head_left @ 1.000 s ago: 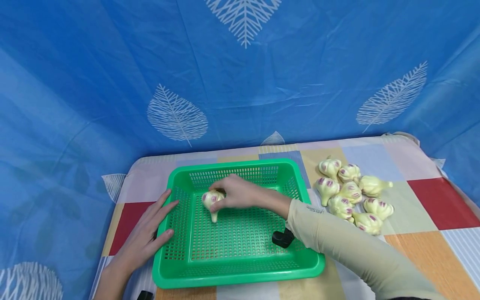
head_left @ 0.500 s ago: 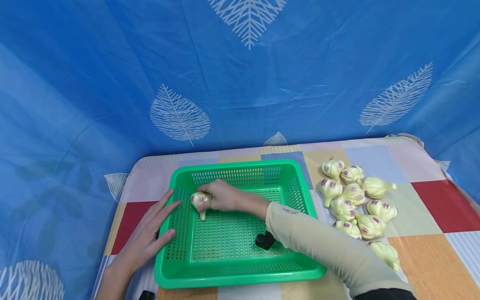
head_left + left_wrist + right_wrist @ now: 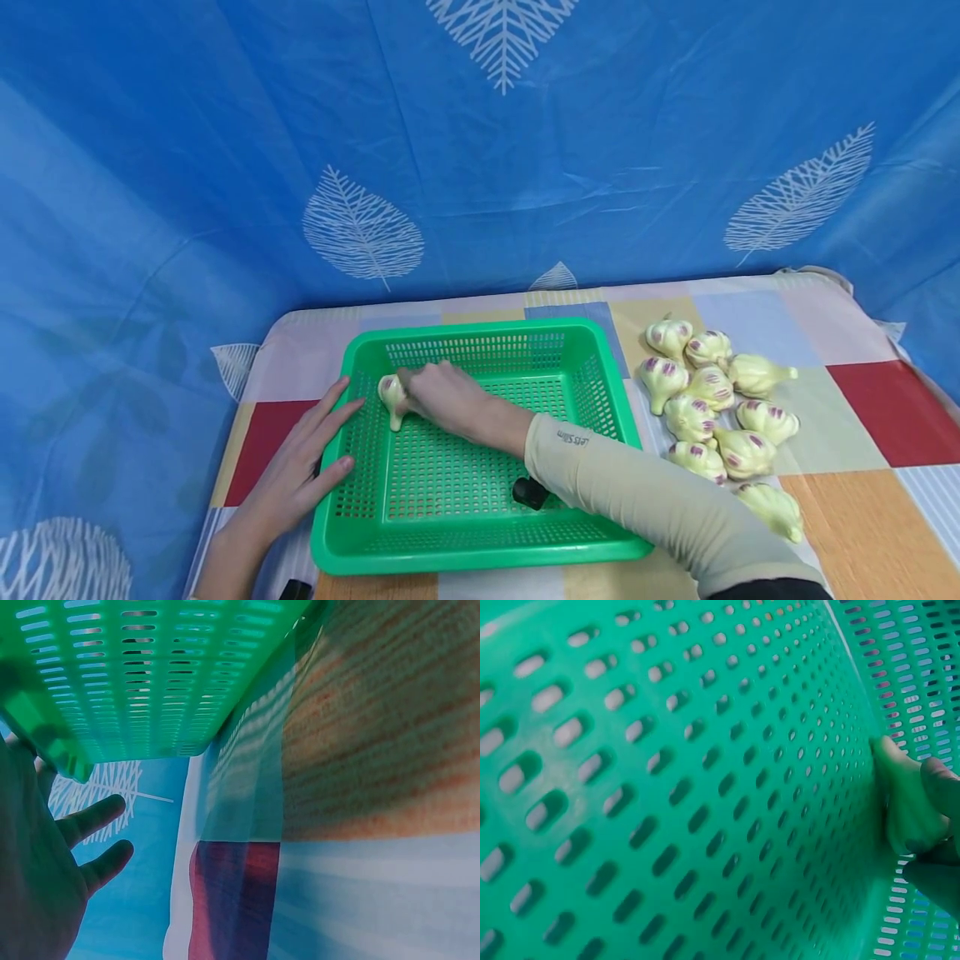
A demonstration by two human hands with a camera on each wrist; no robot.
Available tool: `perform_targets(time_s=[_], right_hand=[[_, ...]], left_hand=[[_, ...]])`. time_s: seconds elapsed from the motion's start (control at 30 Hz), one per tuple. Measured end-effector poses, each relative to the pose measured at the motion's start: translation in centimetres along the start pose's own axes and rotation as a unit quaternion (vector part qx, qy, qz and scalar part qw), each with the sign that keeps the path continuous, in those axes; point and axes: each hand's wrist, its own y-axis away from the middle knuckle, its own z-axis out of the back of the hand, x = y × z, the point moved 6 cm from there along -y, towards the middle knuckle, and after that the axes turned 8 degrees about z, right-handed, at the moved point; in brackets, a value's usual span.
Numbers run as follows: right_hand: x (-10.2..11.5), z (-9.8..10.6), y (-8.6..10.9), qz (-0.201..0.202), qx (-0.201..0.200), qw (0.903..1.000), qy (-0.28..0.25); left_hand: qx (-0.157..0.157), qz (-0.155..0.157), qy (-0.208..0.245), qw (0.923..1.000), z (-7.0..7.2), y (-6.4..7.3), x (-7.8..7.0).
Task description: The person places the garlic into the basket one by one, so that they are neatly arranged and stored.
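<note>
A green plastic basket [image 3: 480, 557] with slotted walls stands on the table. Inside its far left part, a cream garlic bulb [image 3: 392, 396] with purple streaks sits on the basket floor, stem toward the near side. My right hand [image 3: 450, 402] reaches in from the right with curled fingers at this bulb; in the right wrist view, thumb and fingers pinch the garlic bulb [image 3: 909, 802] close to the slotted wall. At the left rim, my left hand [image 3: 288, 467] rests with fingers spread and straight over the edge. The left wrist view shows those fingers [image 3: 94, 821] beside the basket's outer wall.
Several more garlic bulbs [image 3: 708, 387] lie clustered on the checked tablecloth [image 3: 840, 533], right of the basket. Behind the table hangs a blue curtain [image 3: 480, 183] with white leaf prints. A black wrist device [image 3: 530, 492] hangs under the right forearm inside the basket.
My right hand has carried the garlic bulb leftward and down to the basket's far left part, and has turned so its back faces up. The left hand stays at the rim.
</note>
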Motion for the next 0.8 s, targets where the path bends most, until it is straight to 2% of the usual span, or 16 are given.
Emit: perform_targets(time_s=[0.07,0.33,0.5,0.67,0.8], right_hand=[[0.0,0.0,0.0,-0.005,0.004,0.9999,0.009],[-0.4,0.1,0.0,-0.025,0.017,0.9994,-0.018],[0.0,0.7,0.2,-0.02,0.024,0.9995,0.01],[0.8,2.7,0.5,0.004,0.021,0.999,0.039],[1.5,5.2,1.0,0.041,-0.002,0.9988,0.026]], left_hand=[[0.0,0.0,-0.002,1.0,0.0,0.0,0.0],[0.004,0.001,0.001,1.0,0.0,0.0,-0.3],[0.005,0.001,0.001,1.0,0.0,0.0,-0.5],[0.002,-0.001,-0.002,1.0,0.0,0.1,-0.4],[0.002,-0.003,-0.002,1.0,0.0,0.1,-0.2]])
